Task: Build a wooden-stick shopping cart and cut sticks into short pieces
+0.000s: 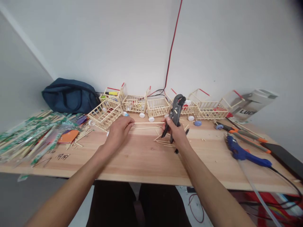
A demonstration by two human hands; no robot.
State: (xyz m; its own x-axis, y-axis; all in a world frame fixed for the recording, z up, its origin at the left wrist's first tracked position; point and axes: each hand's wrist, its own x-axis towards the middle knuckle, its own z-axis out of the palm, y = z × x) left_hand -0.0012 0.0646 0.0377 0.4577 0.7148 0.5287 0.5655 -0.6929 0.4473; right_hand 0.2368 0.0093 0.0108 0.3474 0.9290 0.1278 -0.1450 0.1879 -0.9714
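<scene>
My left hand [120, 127] is closed in a pinch on the left end of a thin wooden stick [149, 123]. The stick runs level above the table to the fingertips of my right hand [176, 130]. That hand is wrapped round a black hand cutter [175, 110], its head pointing up and away from me. Whether the right fingertips also grip the stick, I cannot tell. Just below lies a second stick [145, 128]. Short cut sticks [165, 143] lie under the cutter's handles.
Small stick-built carts [158, 107] with bottle-cap wheels line the wall. At left are bagged sticks [28, 135] and a navy bag [71, 94]. A blue glue gun [246, 154], orange-handled pliers [251, 137] and a paper bag [255, 104] are at right. A red cable [172, 44] hangs behind.
</scene>
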